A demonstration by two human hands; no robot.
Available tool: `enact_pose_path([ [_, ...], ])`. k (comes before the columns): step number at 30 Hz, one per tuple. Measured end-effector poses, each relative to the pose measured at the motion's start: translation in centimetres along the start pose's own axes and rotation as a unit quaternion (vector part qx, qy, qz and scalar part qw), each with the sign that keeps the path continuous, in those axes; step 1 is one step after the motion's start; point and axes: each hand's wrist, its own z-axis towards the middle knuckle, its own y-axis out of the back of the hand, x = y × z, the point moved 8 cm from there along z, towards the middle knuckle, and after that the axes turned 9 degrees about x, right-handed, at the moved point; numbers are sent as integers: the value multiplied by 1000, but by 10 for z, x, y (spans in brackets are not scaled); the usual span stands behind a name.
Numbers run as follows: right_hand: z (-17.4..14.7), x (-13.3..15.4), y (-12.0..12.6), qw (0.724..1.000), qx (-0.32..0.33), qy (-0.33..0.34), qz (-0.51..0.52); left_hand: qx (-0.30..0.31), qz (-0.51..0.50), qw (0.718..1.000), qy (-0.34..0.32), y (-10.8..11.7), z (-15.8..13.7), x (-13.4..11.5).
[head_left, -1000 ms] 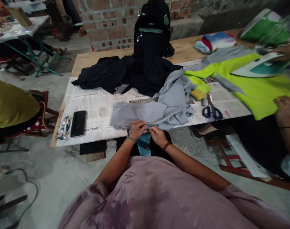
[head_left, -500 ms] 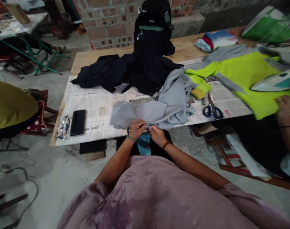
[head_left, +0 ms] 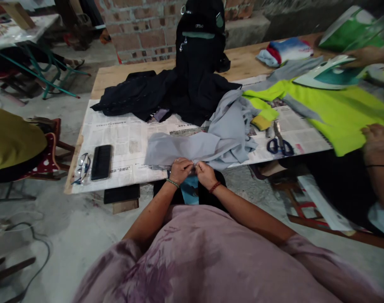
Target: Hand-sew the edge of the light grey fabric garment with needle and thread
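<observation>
At the table's front edge, my left hand (head_left: 181, 170) is closed on the near edge of a light grey garment (head_left: 182, 147). My right hand (head_left: 206, 175) meets it there, thumb and finger pinched together. A thin, shiny, needle-like thing showed at these fingertips a moment ago; now it is barely visible between them. The garment lies flat at its left part and bunches up to the right. Both hands are low over my lap, fingertips nearly touching.
Blue-handled scissors (head_left: 280, 145) lie to the right, a phone (head_left: 101, 162) and glasses (head_left: 82, 169) to the left. Dark clothing (head_left: 138, 97) and a black backpack (head_left: 200, 42) stand behind. At right another person's hand moves an iron (head_left: 329, 72) over a yellow-green garment (head_left: 343, 113).
My fingertips have drawn closer together and the shiny thin thing between them shows less. The other person's iron has moved away and to the left over the yellow-green garment.
</observation>
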Motion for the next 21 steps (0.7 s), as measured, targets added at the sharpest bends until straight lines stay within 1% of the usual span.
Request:
enact_pose_path([
  [3,3,3,0,1000,17,-21,-5,-9,-8,1000,2,1,0,0],
  [6,-3,5,0,997,67,-40,-2,-28,-24,999,14,3,-1,1],
  [8,-12,11,8,995,92,-21,-41,-30,-28,999,20,4,-1,1],
  [9,-16,16,15,993,92,1,-72,-29,-29,999,21,4,-1,0],
  [11,-22,28,36,988,63,49,-135,-25,-28,999,21,4,-1,-1],
  [13,-23,41,61,980,10,89,-177,-19,-25,999,20,3,-1,-1],
  [15,-17,54,83,969,-51,123,-208,-17,-22,999,20,3,-1,-1],
  [16,-11,58,90,963,-75,134,-222,-18,-19,999,20,4,-1,-1],
  [17,-2,61,93,959,-85,137,-234,-19,-16,999,20,4,-1,-1],
  [18,8,60,91,958,-74,130,-244,-20,-15,1000,19,3,-1,-1],
  [19,20,56,84,961,-43,112,-250,-21,-14,1000,18,3,0,0],
  [21,42,43,61,965,58,58,-248,-26,-16,999,14,3,0,0],
])
